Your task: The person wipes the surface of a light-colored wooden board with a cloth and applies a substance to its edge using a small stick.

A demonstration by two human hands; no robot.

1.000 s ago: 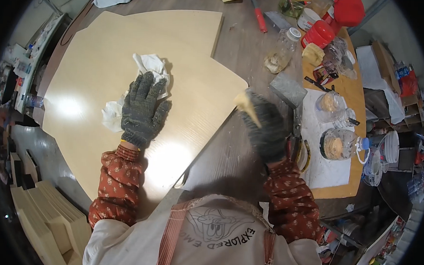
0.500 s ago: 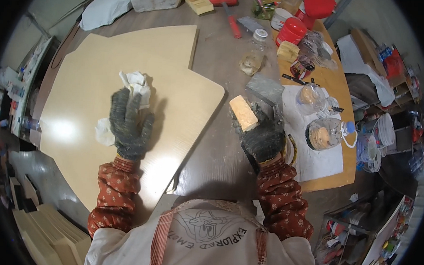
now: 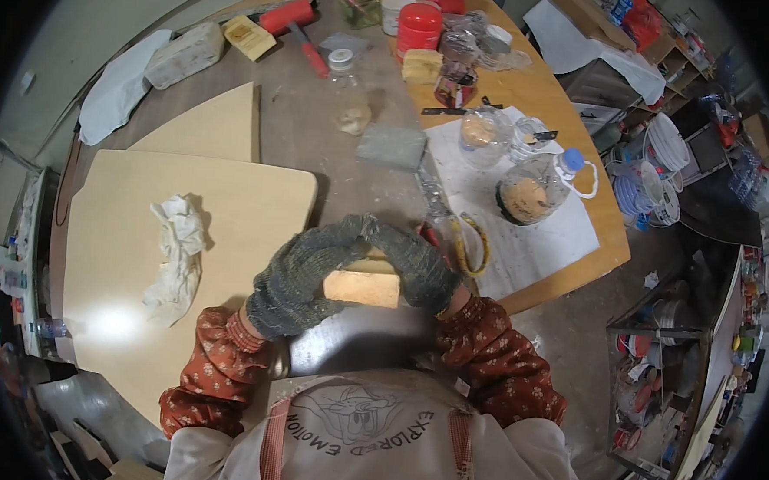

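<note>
Close in front of my body, a small tan rectangular block [image 3: 362, 289] is held between both hands, its pale orange face turned toward me. My left hand [image 3: 300, 275], in a dark grey knitted glove, curls round the block's left side. From the other side my right hand [image 3: 418, 261], gloved alike, closes on it, and the fingers of both hands meet at the far side. To the left, a crumpled white cloth [image 3: 178, 247] lies on a pale, smooth, angular board [image 3: 231, 188], apart from my hands.
A grey flat stone [image 3: 391, 146] and a clear bottle [image 3: 349, 99] stand beyond my hands. On white paper [image 3: 567, 249] at right are cut plastic bottles [image 3: 526, 200] with tan powder and a yellow ring [image 3: 473, 245]. A red-handled mallet [image 3: 296, 27] lies at the back.
My left hand has left the cloth and come across to the block. My right hand has brought the block in toward my body. The view has turned, shifting the table's things leftward.
</note>
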